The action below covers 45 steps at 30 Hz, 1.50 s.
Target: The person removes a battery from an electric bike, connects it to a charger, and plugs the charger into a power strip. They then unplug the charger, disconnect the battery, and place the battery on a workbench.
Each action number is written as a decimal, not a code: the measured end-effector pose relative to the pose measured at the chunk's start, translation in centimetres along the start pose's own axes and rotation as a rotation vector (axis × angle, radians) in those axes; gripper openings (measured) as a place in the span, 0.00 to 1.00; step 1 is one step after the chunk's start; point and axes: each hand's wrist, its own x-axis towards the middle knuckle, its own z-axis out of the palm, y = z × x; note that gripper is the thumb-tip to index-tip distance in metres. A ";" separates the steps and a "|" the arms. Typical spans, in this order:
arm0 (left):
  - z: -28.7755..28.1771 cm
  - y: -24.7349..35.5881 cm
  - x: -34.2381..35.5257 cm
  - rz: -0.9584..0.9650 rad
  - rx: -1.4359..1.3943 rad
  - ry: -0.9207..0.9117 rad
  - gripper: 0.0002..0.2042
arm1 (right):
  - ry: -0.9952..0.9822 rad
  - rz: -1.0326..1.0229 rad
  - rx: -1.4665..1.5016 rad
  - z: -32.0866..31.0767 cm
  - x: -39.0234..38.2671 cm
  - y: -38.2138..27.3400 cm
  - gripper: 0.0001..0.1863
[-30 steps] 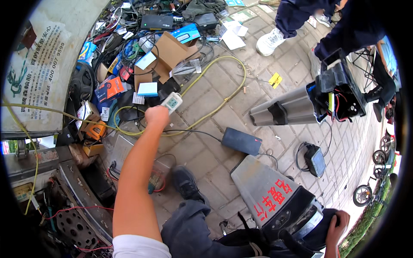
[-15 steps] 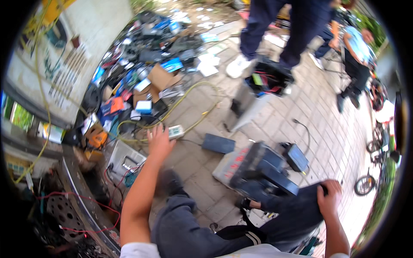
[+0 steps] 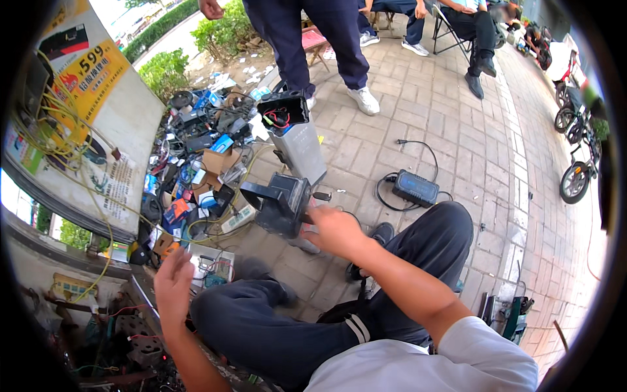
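A dark battery case with a black top handle [image 3: 277, 202] stands in front of me; its red-marked lower part is partly behind my right hand [image 3: 330, 232], whose loosely bent, parted fingers are at its right side, touching or just short of it. My left hand [image 3: 173, 284] is raised with fingers apart and empty, near a silver boxed device [image 3: 219, 260] with red leads. Behind the case stands a tall silver battery housing [image 3: 297, 157] with an open top and red wires. A white power strip [image 3: 238, 219] and yellow cable lie left of the case.
Cluttered boxes and electronics [image 3: 209, 140] cover the left pavement. An open cabinet [image 3: 78, 163] with cables flanks me. A person [image 3: 300, 39] stands ahead; two others [image 3: 467, 36] sit behind. A charger [image 3: 418, 189] lies right; bikes [image 3: 575, 157] line the right edge.
The view has swung upward. My left hand has drawn back from the power strip; my right hand has left my knee and reached the dark case, which now looks more upright.
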 end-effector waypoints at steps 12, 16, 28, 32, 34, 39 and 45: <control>18.0 -3.5 4.5 0.325 0.097 -0.053 0.62 | 0.080 0.030 -0.066 2.4 -0.2 0.3 0.31; 18.3 -3.8 4.5 0.331 0.125 -0.017 0.58 | 0.045 0.105 -0.158 1.5 -1.2 0.3 0.24; 18.6 -2.3 4.5 0.212 0.157 0.014 0.53 | -0.164 -0.329 -0.511 -15.3 18.7 -5.1 0.18; 19.2 -1.8 4.5 0.249 0.093 0.016 0.52 | -0.236 -0.462 -0.153 -9.3 24.3 -17.4 0.23; 18.7 -2.1 4.5 0.208 0.043 -0.006 0.53 | -0.194 -0.613 0.077 -4.5 24.8 -20.6 0.27; 18.5 -4.1 2.3 0.165 0.050 0.064 0.56 | -0.509 -0.727 -0.200 -2.9 18.9 -19.4 0.25; 18.0 -2.2 2.5 0.143 -0.058 -0.029 0.56 | -0.294 -0.278 -0.265 -7.1 11.7 -0.9 0.32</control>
